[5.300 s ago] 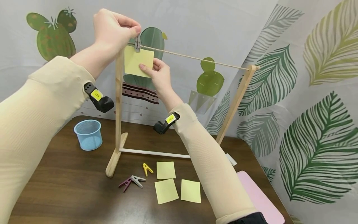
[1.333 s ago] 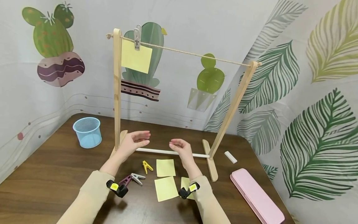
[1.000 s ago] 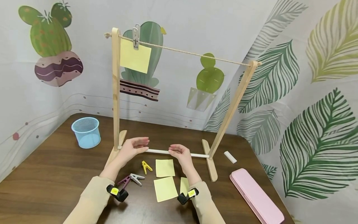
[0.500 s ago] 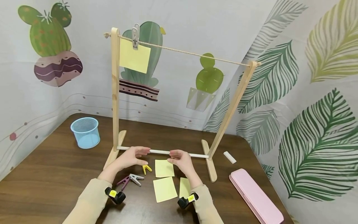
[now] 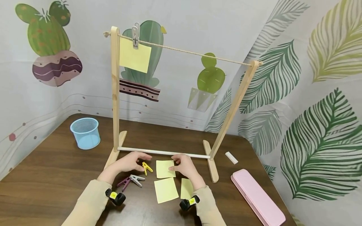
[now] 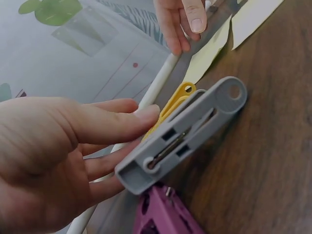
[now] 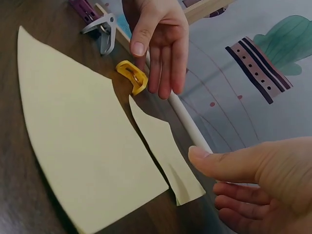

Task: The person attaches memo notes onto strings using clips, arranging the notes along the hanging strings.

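My left hand (image 5: 130,161) hovers beside a yellow clothespin (image 5: 147,168), thumb and fingers apart around it; no grip on it is visible. My right hand (image 5: 185,166) reaches over the right edge of the far yellow sticky note (image 5: 164,169), and the right wrist view shows its fingers (image 7: 241,192) holding nothing. Two more sticky notes lie nearer, one (image 5: 167,191) in the middle and one (image 5: 185,188) partly behind the right wrist. A grey clothespin (image 5: 137,180) touches a purple clothespin (image 5: 123,183). Another sticky note (image 5: 134,56) hangs from the rope under a grey clip (image 5: 135,36).
A wooden frame (image 5: 115,91) with a rope (image 5: 181,50) on top and a white rod (image 5: 164,152) below stands behind the hands. A blue mesh cup (image 5: 86,135) is at the left. On the right are a pink case (image 5: 258,196) and a small white block (image 5: 232,158).
Both hands came down from the rope, leaving the sticky note hanging under the grey clip. Over the last second they lowered toward the yellow clothespin and the far sticky note.
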{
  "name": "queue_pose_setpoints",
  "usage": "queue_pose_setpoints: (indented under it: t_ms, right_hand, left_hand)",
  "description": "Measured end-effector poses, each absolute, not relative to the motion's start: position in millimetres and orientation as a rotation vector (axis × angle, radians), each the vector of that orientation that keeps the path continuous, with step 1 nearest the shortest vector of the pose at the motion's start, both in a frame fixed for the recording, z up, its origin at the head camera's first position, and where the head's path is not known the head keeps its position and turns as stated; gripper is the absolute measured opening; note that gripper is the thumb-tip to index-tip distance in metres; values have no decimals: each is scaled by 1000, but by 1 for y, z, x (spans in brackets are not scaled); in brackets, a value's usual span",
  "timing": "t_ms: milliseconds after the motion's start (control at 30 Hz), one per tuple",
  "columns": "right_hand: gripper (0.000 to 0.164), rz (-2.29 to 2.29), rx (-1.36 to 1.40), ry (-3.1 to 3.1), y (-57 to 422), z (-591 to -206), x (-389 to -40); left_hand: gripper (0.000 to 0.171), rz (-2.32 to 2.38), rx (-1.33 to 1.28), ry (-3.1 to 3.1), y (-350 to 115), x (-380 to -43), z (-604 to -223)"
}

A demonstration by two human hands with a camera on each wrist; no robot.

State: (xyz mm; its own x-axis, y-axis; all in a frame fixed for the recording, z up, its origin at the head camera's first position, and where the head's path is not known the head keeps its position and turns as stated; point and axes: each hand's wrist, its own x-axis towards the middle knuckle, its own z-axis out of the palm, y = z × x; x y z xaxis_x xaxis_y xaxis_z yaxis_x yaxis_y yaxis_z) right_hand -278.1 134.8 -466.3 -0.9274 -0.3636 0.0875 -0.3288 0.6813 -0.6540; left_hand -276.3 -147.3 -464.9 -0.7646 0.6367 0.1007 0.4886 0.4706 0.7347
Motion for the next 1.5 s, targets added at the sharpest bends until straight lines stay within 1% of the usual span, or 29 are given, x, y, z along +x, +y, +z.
queue_pose_setpoints:
  t_ms: [300,467,767,1000,1133,1367,1500]
  right_hand:
    - [62,-921,-584,2818,135,-470,-278]
    - [68,-894,-567,2815,135,-470,-277]
    - [62,-890,-587,2837,134,-471,-276]
    - [60,-952,-544,2822,133,-470,-275]
    - [61,-1008,-547,2792,133,-471,-274]
    - [67,-1146,-531,2741,134,-473,-278]
    - [67,-1211,-510,2679,136,-475,-281]
  left_hand:
    - [45,1047,986,2577,-143,-270,-460]
    - [43,957,1022,2610,-140,-268,-462]
    - [42,862,1093,2641,-138,-270,-465]
    - [42,843,1075,2684,-135,-265,-462]
    - [40,828,1056,2696,-134,-264,-463]
    - [40,830,1034,2692,-132,-263,-463]
    - [39,814,1033,2700,-131,-264,-463]
